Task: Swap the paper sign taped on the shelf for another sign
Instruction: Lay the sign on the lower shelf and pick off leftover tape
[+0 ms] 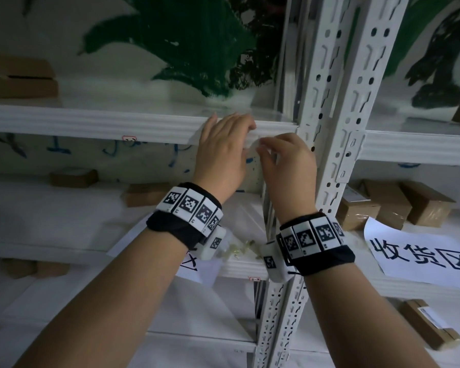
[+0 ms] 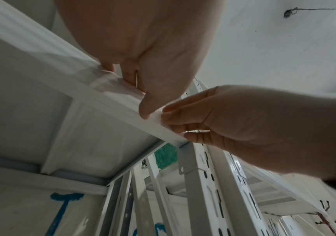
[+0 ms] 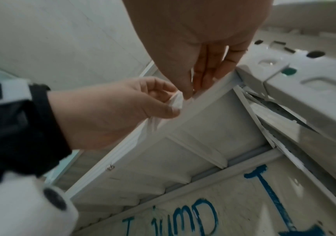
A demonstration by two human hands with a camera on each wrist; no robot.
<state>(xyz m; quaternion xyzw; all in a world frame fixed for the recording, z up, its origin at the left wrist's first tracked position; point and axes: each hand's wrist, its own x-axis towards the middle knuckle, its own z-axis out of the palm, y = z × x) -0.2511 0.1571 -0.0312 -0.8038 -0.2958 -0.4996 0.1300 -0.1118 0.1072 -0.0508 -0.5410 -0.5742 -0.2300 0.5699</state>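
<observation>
A wad of whitish clear tape sticks off the front edge of the upper white shelf, close to the slotted upright. My left hand curls over that edge, and its thumb and forefinger pinch the tape. My right hand meets it from the right and pinches the same piece. More clear tape lies flat along the edge under my left fingers. A paper sign with large black characters lies on the lower right shelf. Another sheet shows partly under my left wrist.
The white slotted upright stands just right of my hands. Crumpled tape scraps lie on the lower shelf. Brown cardboard boxes sit on the right shelf, others on the left. The painted wall behind carries blue lettering.
</observation>
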